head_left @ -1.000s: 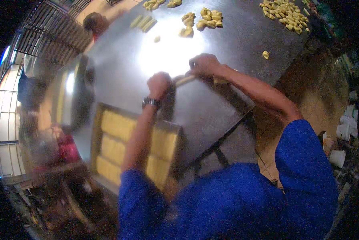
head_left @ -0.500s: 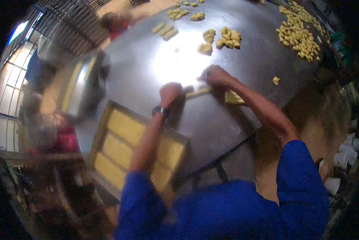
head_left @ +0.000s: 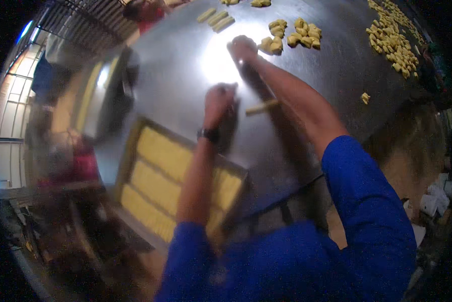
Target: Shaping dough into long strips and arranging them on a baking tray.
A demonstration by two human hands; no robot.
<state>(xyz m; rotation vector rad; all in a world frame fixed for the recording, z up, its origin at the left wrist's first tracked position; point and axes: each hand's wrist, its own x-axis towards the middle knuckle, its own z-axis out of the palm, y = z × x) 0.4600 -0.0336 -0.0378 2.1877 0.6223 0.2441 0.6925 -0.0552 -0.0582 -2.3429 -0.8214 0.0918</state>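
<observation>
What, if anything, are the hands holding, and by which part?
I can't tell: the left hand and right hand are too blurred. The nearest dough stick lies unheld on the metal table.

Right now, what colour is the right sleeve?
The right sleeve is blue, best seen in the head view.

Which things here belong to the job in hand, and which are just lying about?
Likely part of the job:
yellow stick near the left hand
yellow lumps
tray of yellow strips
metal table

Apparently lying about:
white objects, far right, indistinct
perhaps the lone yellow scrap
</observation>
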